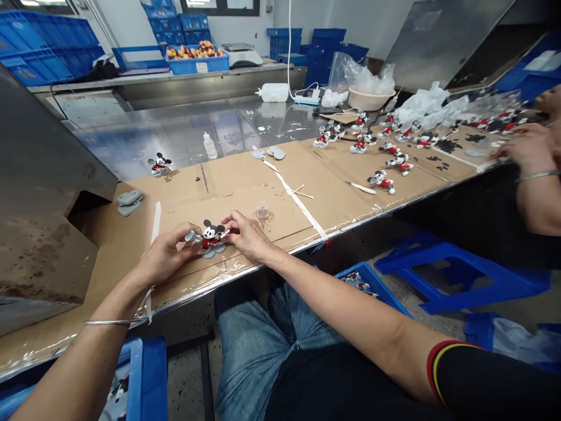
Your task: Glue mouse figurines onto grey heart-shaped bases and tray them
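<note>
A small black, white and red mouse figurine (211,235) stands on a grey base (214,251) on the cardboard (245,181) near the table's front edge. My left hand (165,257) pinches the figurine's left side, fingers closed round a grey part. From the right, my right hand (248,235) grips it with closed fingers on its arm. A small clear cup (262,210) sits just beyond my right hand.
Another figurine (160,165) stands at the back left, grey bases (128,202) lie to the left, and several finished figurines (385,158) are spread at the right, where another person's hand (528,149) works. A glue bottle (210,145), a white stick (362,187) and blue crates (197,61) are around.
</note>
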